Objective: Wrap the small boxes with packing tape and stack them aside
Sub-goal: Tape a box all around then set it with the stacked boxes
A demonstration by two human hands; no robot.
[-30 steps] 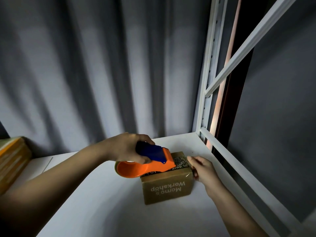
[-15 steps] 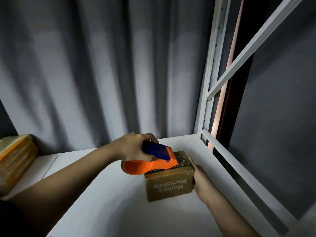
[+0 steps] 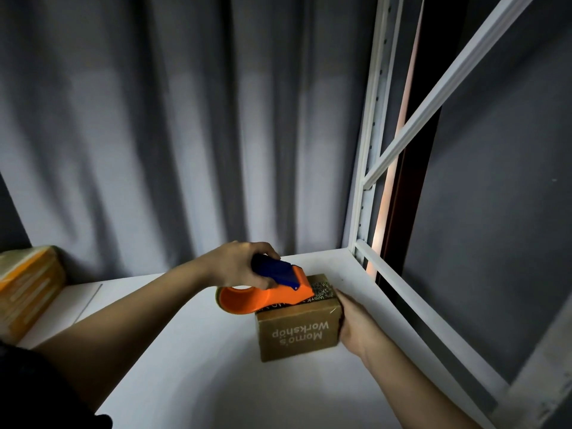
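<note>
Near the right back corner of the white counter point(image 3: 192, 351) sits the small box point(image 3: 298, 331), my right hand point(image 3: 353, 326) cupping its right end, fingers wrapped behind it. My left hand point(image 3: 238, 266) grips the blue handle of the orange tape dispenser point(image 3: 272, 297), nose down on the lid. I judge the box light, stiff-walled cardboard that would skid if unbraced, so hold the ends, not the lid. Brown, with white "Momo's Workshop" lettering upside down facing me.
</note>
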